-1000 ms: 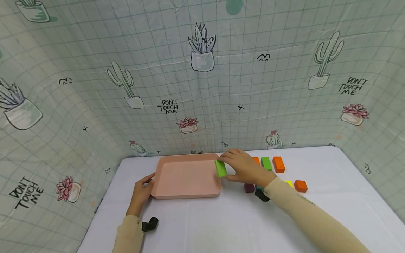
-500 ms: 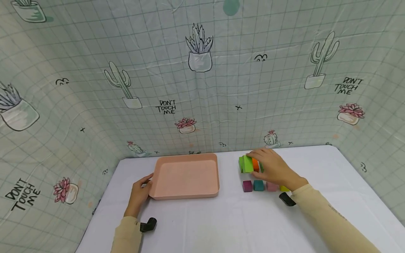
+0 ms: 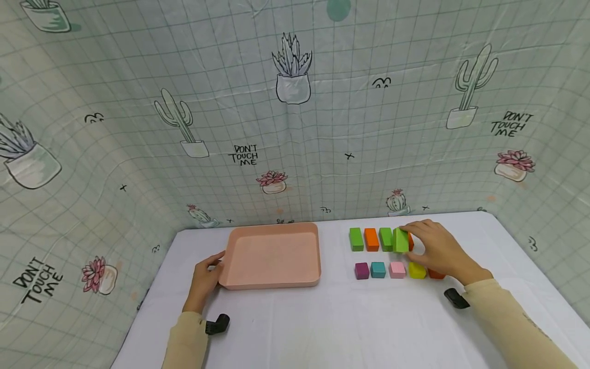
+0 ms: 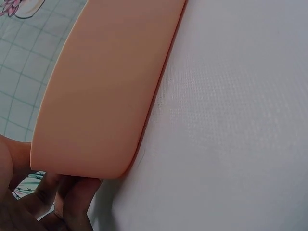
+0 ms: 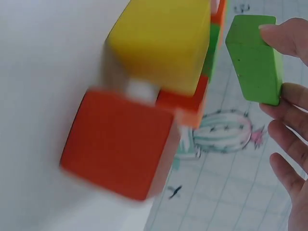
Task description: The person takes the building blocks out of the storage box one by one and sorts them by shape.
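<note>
My right hand (image 3: 440, 251) pinches a green rectangular block (image 3: 400, 241) between thumb and fingers, above the right end of the back row of blocks. In the right wrist view this block (image 5: 255, 62) appears raised, with the thumb on one edge and fingertips on the other side. My left hand (image 3: 204, 281) holds the left edge of a pink rectangular tray (image 3: 272, 256). The left wrist view has the thumb at the rim of the tray (image 4: 106, 86) and curled fingers (image 4: 77, 202) against its end; the fingertips are partly hidden.
The back row has a green block (image 3: 356, 239), an orange block (image 3: 371, 240), another green block (image 3: 385, 239) and a half-hidden orange one (image 3: 411, 241). In front sit purple (image 3: 361, 271), teal (image 3: 378, 270), pink (image 3: 397, 269), yellow (image 3: 417, 270) and orange-red (image 3: 436, 274) cubes.
My right hand has carried the green block rightward from beside the tray, past the back row's left end, to its right end. The left hand has stayed at the tray.
</note>
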Demonstrator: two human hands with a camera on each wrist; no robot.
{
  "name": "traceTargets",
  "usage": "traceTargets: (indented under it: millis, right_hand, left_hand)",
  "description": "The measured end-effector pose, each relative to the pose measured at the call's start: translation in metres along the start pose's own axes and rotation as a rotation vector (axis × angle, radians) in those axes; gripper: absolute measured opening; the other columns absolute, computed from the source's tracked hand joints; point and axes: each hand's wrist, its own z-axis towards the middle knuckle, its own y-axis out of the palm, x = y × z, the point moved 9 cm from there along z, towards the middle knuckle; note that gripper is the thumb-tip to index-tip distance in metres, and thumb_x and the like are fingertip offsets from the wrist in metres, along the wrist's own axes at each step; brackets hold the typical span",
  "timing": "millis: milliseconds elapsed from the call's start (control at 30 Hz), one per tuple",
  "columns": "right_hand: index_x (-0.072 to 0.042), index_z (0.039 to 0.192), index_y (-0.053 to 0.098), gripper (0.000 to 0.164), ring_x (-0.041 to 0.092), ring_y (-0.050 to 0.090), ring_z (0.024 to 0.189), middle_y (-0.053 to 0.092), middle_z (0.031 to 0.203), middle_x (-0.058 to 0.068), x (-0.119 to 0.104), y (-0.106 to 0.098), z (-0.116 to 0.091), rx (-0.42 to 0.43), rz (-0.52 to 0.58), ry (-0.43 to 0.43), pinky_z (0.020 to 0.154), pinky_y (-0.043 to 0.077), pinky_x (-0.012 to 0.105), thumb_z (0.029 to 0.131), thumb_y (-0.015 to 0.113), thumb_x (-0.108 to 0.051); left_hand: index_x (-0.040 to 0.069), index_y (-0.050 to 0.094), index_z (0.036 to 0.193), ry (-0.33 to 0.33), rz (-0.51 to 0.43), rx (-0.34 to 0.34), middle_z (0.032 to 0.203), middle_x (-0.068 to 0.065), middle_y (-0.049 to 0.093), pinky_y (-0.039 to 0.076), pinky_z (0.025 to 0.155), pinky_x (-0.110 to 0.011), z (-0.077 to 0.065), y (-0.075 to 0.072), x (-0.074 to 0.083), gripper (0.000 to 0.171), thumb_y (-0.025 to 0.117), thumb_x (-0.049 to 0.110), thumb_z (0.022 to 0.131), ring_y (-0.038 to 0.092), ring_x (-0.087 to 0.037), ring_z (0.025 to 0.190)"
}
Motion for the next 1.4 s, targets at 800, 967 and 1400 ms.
traceTargets:
  millis: [800, 967, 1400]
  right_hand:
    - [0.003, 0.135, 0.066, 0.065, 0.047, 0.057, 0.12, 0.068, 0.129, 0.025, 0.05, -0.007, -0.022, -0.047, -0.018, 0.111, 0.101, 0.045, 0.069, 0.08, 0.09, -0.022]
    - [0.004, 0.135, 0.066, 0.065, 0.047, 0.057, 0.119, 0.069, 0.128, 0.025, 0.056, -0.008, -0.022, -0.042, -0.018, 0.103, 0.101, 0.045, 0.069, 0.08, 0.09, -0.021]
    - [0.005, 0.133, 0.066, 0.063, 0.047, 0.058, 0.116, 0.07, 0.127, 0.024, 0.068, -0.005, -0.02, -0.053, -0.025, 0.083, 0.099, 0.047, 0.068, 0.08, 0.089, -0.02]
  left_hand:
    - [-0.011, 0.061, 0.14, -0.086, -0.007, -0.06, 0.132, -0.031, 0.058, 0.052, 0.063, -0.023, 0.007, -0.001, 0.005, 0.04, 0.056, -0.003, 0.101, 0.061, -0.016, 0.083]
    - [-0.012, 0.061, 0.138, -0.085, -0.049, -0.066, 0.126, -0.028, 0.061, 0.054, 0.063, -0.024, 0.009, -0.002, 0.005, 0.04, 0.056, -0.004, 0.1, 0.063, -0.016, 0.082]
    - [-0.013, 0.057, 0.142, -0.149, -0.05, -0.125, 0.13, -0.03, 0.058, 0.058, 0.066, -0.027, 0.012, -0.002, 0.008, 0.043, 0.057, -0.005, 0.1, 0.066, -0.017, 0.084]
